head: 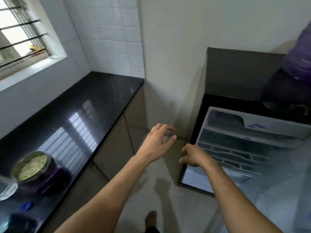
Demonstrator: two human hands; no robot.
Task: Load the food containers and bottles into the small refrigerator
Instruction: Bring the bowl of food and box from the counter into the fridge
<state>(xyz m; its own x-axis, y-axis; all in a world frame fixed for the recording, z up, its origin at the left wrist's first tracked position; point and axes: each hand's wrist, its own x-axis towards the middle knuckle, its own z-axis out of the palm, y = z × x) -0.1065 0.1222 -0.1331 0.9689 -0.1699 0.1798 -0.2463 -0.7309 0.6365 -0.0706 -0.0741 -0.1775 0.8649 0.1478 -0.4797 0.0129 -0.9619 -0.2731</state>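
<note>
The small refrigerator [235,74] stands at the right, its door [223,148] swung open toward me and showing the white inner racks. My right hand [195,156] is at the door's left edge, fingers curled over it. Just left of the door, my left hand [159,140] hovers with its fingers spread and nothing in it. A purple food container [38,174] with a clear lid sits on the black countertop [94,105] at the lower left. Beside it is a clear bottle [5,188], cut off by the frame edge.
A blue cap [27,206] and a dark container [20,223] lie on the counter's near end. A purple bag [299,52] rests on top of the refrigerator. Between the counter and the fridge is tiled floor, where my bare foot [151,219] shows. A barred window [21,36] is at the upper left.
</note>
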